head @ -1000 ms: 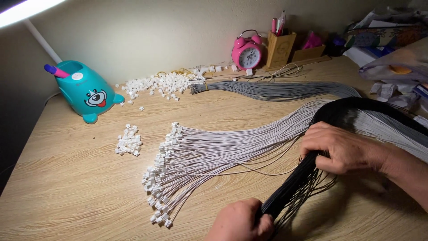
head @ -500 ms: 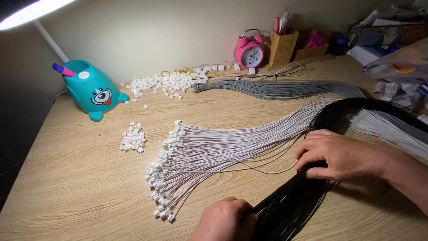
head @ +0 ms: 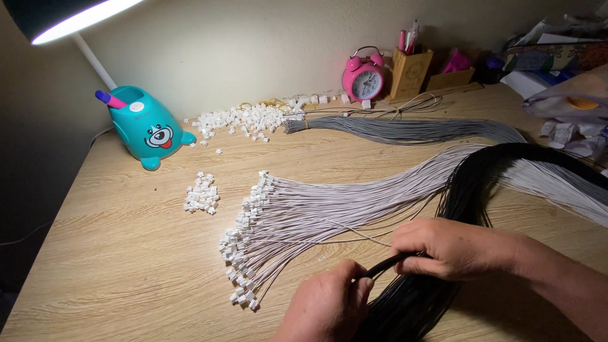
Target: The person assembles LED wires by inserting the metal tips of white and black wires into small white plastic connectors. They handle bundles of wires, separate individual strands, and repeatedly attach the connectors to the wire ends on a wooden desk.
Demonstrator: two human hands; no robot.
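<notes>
A bundle of black wires [head: 468,183] is held at the front edge of the wooden desk [head: 114,253], arching from the right side down toward the near edge. A thin strand of it is pinched between the two hands. The left hand [head: 326,307] is closed on the strand's near end, thumb and fingers pressed together around it. The right hand [head: 446,247] is laid over the bundle just to the right, fingers curled shut on the same strand; the rest of the black wires pass beneath and fan out below the hands. Just left of the hands, a fan of pale grey wires [head: 342,206] is spread flat, white connectors [head: 244,244] fitted at their tips. A small heap of loose white connectors [head: 201,197] is seen beside them, apart from the fan. Farther back, a grey wire bundle [head: 411,130] is laid across the desk, with a larger scatter of white connectors [head: 244,119] near the wall. A teal animal-shaped holder [head: 149,130] is stood at the left, one pink-and-purple pen [head: 109,99] stuck in it. A wooden pen cup [head: 410,73] with pens inside is placed beside a pink alarm clock [head: 362,77].
</notes>
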